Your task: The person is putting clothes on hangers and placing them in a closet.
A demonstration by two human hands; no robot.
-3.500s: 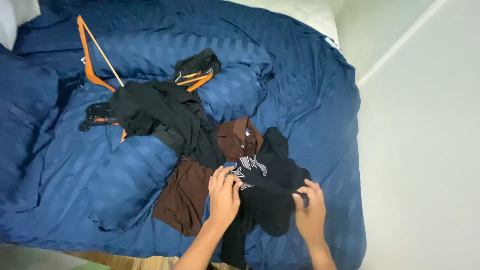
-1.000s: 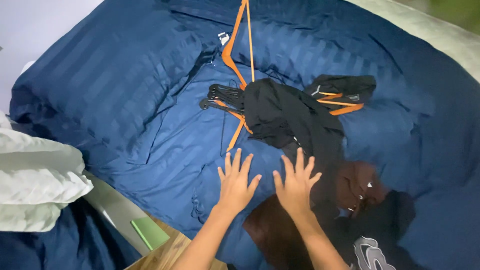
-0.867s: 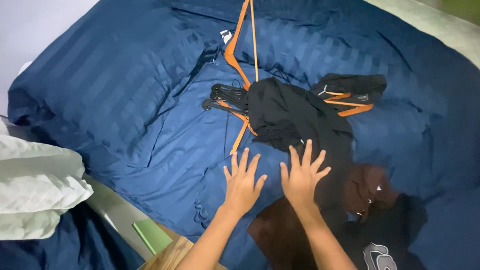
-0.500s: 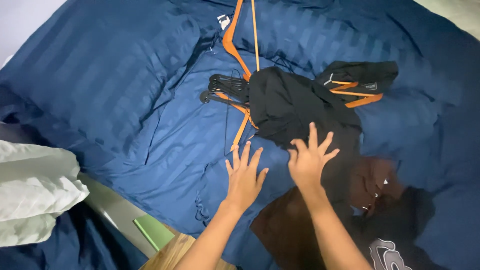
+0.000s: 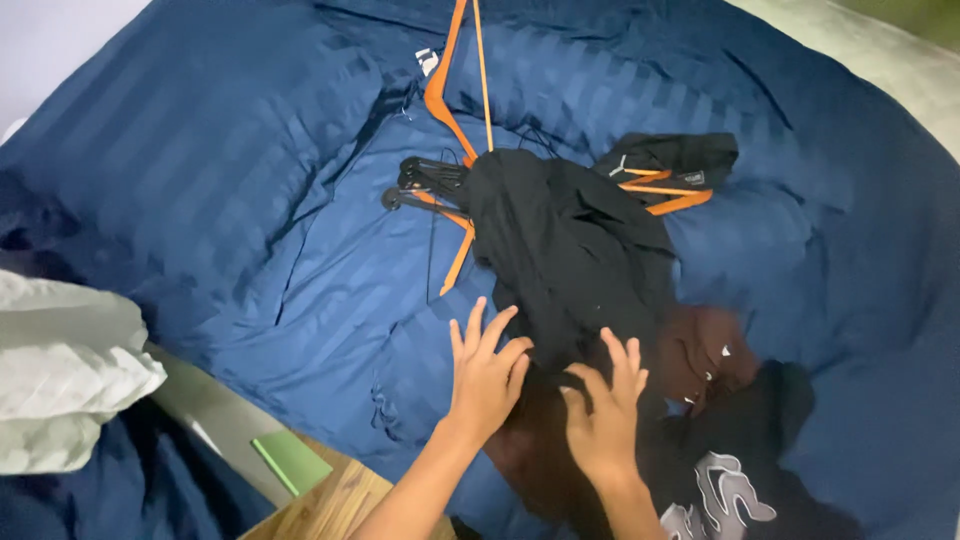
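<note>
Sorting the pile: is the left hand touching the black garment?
Touching. The head view shows the left hand spread flat with its fingertips lying on the lower edge of the black garment, no blue bedding visible between them.

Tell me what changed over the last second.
Both hands, left hand and right hand, slid from the blue bedspread onto the black garment, fingers spread, nothing gripped. The orange hangers and brown shirt stayed put.

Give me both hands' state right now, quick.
Left hand: open, fingers spread, resting at the edge of the black garment.
Right hand: open, fingers spread on the same black garment, holding nothing.
</note>
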